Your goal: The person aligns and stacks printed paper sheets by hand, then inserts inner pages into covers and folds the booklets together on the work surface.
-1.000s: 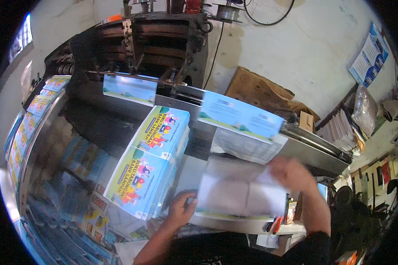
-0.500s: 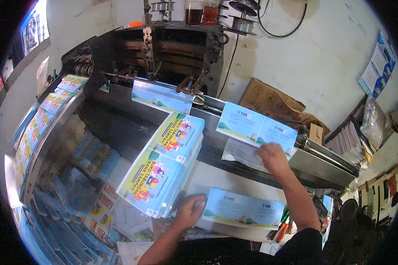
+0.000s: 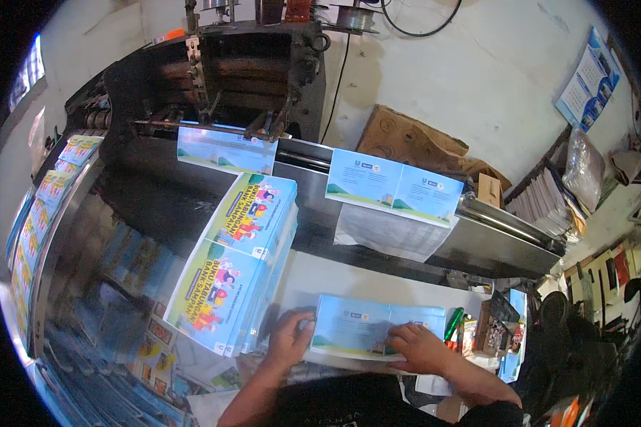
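Observation:
A light blue printed cover sheet (image 3: 352, 320) lies in front of me on the white work surface, with a green landscape along its lower edge. My left hand (image 3: 292, 338) is at its left edge, fingers apart and thumb up. My right hand (image 3: 420, 349) rests over its right half, fingers bent and fingertips on the paper near the middle fold line. To the left stands a tall stack of colourful printed booklets (image 3: 228, 263). Another blue sheet (image 3: 392, 185) hangs over the machine's rail, above a grey-white paper (image 3: 384, 235).
A dark stitching machine (image 3: 242, 78) stands at the back, with one blue sheet (image 3: 224, 151) under its head. More booklets (image 3: 53, 185) line a rack at far left. A green marker (image 3: 454, 322) and small boxes lie at right. Brown cardboard (image 3: 413, 142) leans on the wall.
My right hand has come down from the sheet on the rail to the sheet in front of me. My left hand stays at that sheet's left edge. The view has shifted slightly.

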Demonstrator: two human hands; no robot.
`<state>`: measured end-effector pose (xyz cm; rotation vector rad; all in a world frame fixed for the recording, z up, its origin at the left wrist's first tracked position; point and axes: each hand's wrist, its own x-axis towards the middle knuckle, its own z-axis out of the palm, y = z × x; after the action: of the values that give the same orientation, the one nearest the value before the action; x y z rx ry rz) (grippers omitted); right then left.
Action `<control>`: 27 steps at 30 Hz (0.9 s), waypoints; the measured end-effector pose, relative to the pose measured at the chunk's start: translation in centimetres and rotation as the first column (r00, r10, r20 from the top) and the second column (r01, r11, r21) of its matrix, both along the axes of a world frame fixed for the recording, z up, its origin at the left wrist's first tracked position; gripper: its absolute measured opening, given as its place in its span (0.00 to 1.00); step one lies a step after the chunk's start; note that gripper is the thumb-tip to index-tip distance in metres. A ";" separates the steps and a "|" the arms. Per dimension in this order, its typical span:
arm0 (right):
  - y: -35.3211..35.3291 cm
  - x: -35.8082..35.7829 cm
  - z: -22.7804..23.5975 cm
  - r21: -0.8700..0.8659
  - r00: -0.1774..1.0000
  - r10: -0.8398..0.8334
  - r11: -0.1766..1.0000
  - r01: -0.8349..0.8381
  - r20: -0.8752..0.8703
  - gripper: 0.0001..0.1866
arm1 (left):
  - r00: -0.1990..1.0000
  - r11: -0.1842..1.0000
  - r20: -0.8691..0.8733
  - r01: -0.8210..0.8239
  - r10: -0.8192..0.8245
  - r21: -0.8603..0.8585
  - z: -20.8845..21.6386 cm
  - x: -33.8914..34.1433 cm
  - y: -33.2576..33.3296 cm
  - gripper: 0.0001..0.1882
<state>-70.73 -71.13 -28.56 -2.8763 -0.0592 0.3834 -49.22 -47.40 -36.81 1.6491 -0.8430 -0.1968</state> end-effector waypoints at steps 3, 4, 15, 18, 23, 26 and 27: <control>-1.4 0.5 1.0 0.169 0.992 0.031 0.986 -0.011 -0.119 0.24 | 0.998 1.000 -0.055 -0.004 0.005 0.017 0.1 0.0 0.1 0.10; -1.9 1.0 2.2 0.168 0.992 0.038 0.986 -0.017 -0.121 0.24 | 0.999 1.000 -0.040 -0.009 0.010 0.013 0.2 0.0 0.1 0.10; -10.7 14.0 19.4 -0.219 0.483 -0.003 0.889 0.403 0.876 0.21 | 0.999 1.000 -0.040 -0.022 0.021 -0.006 -0.5 0.2 0.5 0.10; -11.8 18.3 18.2 -0.337 0.380 0.188 0.862 0.379 0.906 0.23 | 0.999 0.999 -0.028 -0.040 0.040 0.002 -0.9 0.2 0.6 0.10; -14.6 18.8 7.5 -0.456 0.694 0.172 0.855 0.247 0.699 0.21 | 0.999 1.000 -0.046 -0.007 0.007 0.003 -1.2 0.1 0.0 0.11; -12.5 16.0 3.6 -0.370 0.764 0.135 0.918 0.143 0.630 0.17 | 0.998 1.000 -0.065 -0.007 0.009 0.027 -1.4 0.1 0.2 0.12; -11.7 14.8 2.7 -0.334 0.810 0.095 0.934 0.130 0.579 0.16 | 0.997 0.999 -0.073 -0.011 0.014 0.040 -1.4 0.0 0.2 0.12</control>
<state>-55.94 -82.82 -25.83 -3.2330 -0.0747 -0.5874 -49.26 -47.16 -38.25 1.6735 -0.7773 -0.2649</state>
